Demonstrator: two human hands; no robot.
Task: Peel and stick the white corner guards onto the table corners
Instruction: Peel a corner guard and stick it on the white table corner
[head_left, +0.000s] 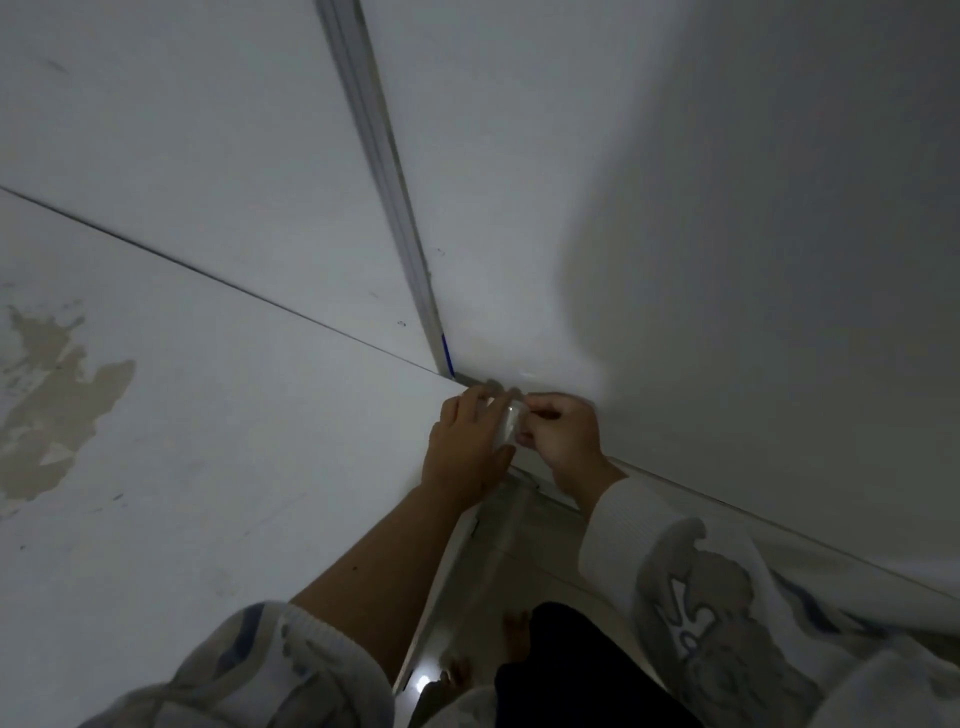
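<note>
The corner guard (506, 426), a small pale, slightly glossy piece, sits between the two hands right at the near corner of the white table on the right (727, 260), just in front of where that corner meets the neighbouring tabletops. It is blurred, so its exact shape and whether it already touches the table edge cannot be told.

Nearest of all, at the bottom edge, are bare toes (457, 675) on a pale floor (524, 545), dark trousers (571, 665), and the patterned white sleeves of a sweater, the left one (270, 670) pushed up above the forearm, the right one (691, 566) reaching to the wrist.

Farther in, the left hand (467, 447) comes up from the lower left with its back to the camera; its fingers curl round the left side of the guard and grip it. The right hand (561, 431) reaches in from the lower right, its fingers bent in and pinching at the guard's right side near the top. The two hands touch or nearly touch around the piece.

To the left lies another white tabletop (208, 467), carrying a brownish stain (57, 400) near its left edge. A thin dark seam (208, 273) separates it from a further white panel (182, 130) beyond. A grey metal edge strip (384, 171) runs from the hands away to the far top, between the far left panel and the right table, with a short blue mark (445, 353) at its near end. The right table darkens into shadow toward the far right.
</note>
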